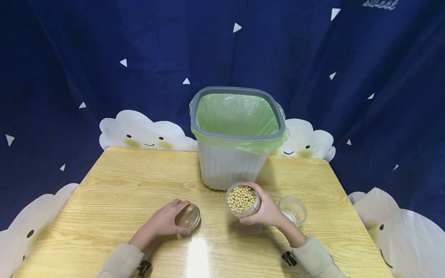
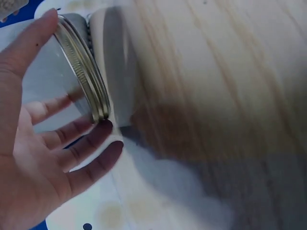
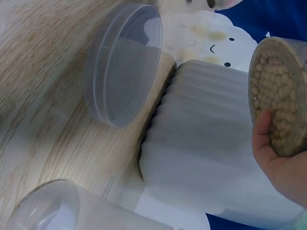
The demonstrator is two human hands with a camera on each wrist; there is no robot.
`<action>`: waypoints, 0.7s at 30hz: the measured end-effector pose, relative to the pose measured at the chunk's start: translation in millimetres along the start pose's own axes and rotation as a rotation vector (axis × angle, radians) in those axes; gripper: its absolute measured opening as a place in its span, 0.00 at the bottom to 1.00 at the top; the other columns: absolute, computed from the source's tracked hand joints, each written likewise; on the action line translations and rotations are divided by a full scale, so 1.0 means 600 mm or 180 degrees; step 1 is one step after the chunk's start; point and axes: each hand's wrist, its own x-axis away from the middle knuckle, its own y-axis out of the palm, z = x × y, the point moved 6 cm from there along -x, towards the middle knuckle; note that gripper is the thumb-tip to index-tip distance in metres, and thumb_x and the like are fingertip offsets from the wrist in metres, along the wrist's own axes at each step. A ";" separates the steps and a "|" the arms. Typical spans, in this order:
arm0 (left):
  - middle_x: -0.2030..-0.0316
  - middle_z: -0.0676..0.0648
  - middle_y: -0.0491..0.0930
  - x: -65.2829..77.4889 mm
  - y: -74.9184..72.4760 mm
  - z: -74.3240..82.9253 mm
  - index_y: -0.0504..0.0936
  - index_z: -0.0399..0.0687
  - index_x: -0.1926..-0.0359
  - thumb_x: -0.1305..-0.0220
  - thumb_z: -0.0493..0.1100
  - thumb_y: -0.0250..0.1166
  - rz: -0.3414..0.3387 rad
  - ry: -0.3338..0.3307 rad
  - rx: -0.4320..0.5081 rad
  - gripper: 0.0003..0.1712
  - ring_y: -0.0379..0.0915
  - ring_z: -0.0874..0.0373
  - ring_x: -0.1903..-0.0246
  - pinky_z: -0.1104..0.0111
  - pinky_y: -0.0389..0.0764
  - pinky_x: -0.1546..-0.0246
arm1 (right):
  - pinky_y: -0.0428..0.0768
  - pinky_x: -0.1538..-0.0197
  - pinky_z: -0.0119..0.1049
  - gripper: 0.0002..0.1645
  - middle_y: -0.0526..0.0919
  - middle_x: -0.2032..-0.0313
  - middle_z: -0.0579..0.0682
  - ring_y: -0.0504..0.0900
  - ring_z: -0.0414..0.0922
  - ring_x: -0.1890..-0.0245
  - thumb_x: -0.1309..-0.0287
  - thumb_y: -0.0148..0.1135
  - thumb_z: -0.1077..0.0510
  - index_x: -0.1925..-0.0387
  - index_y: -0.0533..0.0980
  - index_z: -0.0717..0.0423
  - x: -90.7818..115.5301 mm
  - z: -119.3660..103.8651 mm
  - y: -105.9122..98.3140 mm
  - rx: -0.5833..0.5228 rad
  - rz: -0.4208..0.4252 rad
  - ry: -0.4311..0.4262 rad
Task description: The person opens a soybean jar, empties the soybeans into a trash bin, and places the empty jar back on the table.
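Sleeves [image 1: 121, 261], wooden table [image 1: 146, 175], navy curtain [image 1: 156, 42]

The right wrist view crops the jar of beans [image 3: 298, 55] at its right edge and the clear cup [image 3: 108, 211] below. From the head, the bin [image 1: 231, 166] hides its floor; the table [image 1: 139, 177] runs out of frame.

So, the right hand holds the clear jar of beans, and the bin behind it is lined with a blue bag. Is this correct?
Not quite: the bag lining the bin is green, not blue, as the head view shows. The right hand does hold the jar of beans.
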 end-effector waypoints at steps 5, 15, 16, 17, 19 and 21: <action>0.59 0.45 0.71 -0.002 0.010 0.000 0.69 0.39 0.42 0.64 0.65 0.71 -0.0110 -0.0031 -0.0248 0.51 0.70 0.54 0.63 0.59 0.75 0.68 | 0.70 0.50 0.52 0.54 0.72 0.49 0.63 0.72 0.58 0.51 0.80 0.78 0.65 0.43 0.62 0.66 0.001 0.003 -0.003 -0.0007 0.0020 -0.0029; 0.53 0.43 0.71 -0.001 0.001 0.006 0.69 0.41 0.40 0.61 0.66 0.69 -0.0061 -0.0119 -0.0245 0.50 0.70 0.48 0.57 0.54 0.75 0.66 | 0.71 0.50 0.50 0.55 0.71 0.47 0.64 0.72 0.59 0.50 0.78 0.78 0.64 0.41 0.62 0.65 0.005 0.007 -0.011 -0.0087 0.0046 -0.0049; 0.52 0.43 0.71 -0.002 -0.004 0.008 0.69 0.41 0.40 0.60 0.65 0.69 -0.0025 -0.0115 -0.0209 0.50 0.70 0.48 0.56 0.54 0.76 0.65 | 0.71 0.50 0.50 0.54 0.71 0.48 0.65 0.72 0.59 0.50 0.78 0.78 0.66 0.42 0.61 0.67 0.005 -0.002 -0.013 -0.0082 0.0045 -0.0032; 0.52 0.43 0.71 -0.003 -0.010 0.011 0.68 0.41 0.40 0.59 0.64 0.69 0.0014 -0.0103 -0.0177 0.49 0.71 0.48 0.56 0.54 0.76 0.65 | 0.71 0.50 0.49 0.54 0.71 0.48 0.65 0.72 0.59 0.50 0.78 0.77 0.66 0.42 0.62 0.67 0.005 -0.003 -0.013 -0.0085 0.0046 -0.0033; 0.51 0.43 0.71 -0.006 -0.025 0.017 0.68 0.41 0.39 0.57 0.62 0.69 0.0118 -0.0074 -0.0126 0.47 0.71 0.47 0.55 0.54 0.76 0.64 | 0.71 0.50 0.48 0.54 0.71 0.48 0.65 0.72 0.59 0.51 0.78 0.77 0.67 0.42 0.62 0.68 0.006 -0.003 -0.014 -0.0066 0.0050 -0.0054; 0.51 0.43 0.71 -0.011 -0.040 0.023 0.67 0.42 0.39 0.55 0.60 0.69 0.0213 -0.0050 -0.0010 0.45 0.73 0.48 0.57 0.56 0.76 0.66 | 0.71 0.51 0.47 0.54 0.71 0.48 0.65 0.72 0.59 0.51 0.78 0.77 0.67 0.42 0.62 0.68 0.006 0.002 -0.015 -0.0064 0.0051 -0.0077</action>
